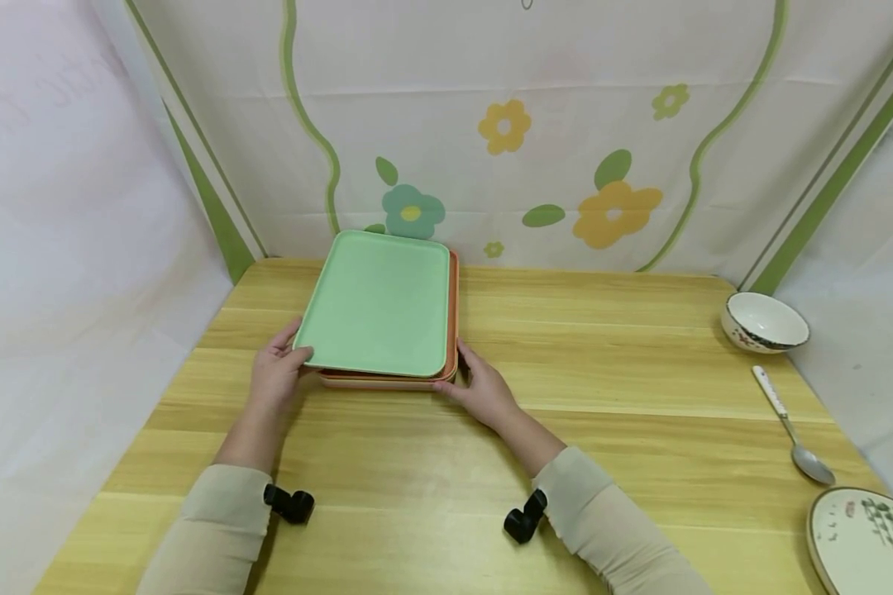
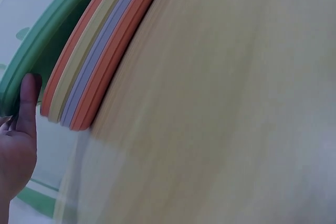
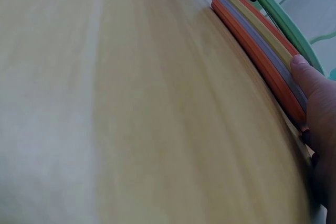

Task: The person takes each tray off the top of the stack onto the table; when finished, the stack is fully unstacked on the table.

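Note:
A light green rectangular tray [image 1: 379, 306] lies tilted over a stack of trays [image 1: 452, 314], its near left corner raised off them. My left hand [image 1: 275, 368] pinches that corner, thumb on one face and fingers on the other. In the left wrist view a gap shows between the green tray [image 2: 39, 35] and the orange, yellow, purple and orange rims of the stack [image 2: 100, 56]. My right hand [image 1: 484, 392] grips the stack's near right corner, its thumb [image 3: 304, 72] against the near side and its fingers along the right side.
On the wooden table [image 1: 610, 364], a patterned white bowl [image 1: 766, 322] stands at the far right. A spoon [image 1: 792, 426] with a white handle lies in front of it. Nearer still is a decorated plate [image 1: 863, 545], cut off by the view. A flowered cloth [image 1: 558, 149] hangs behind the table.

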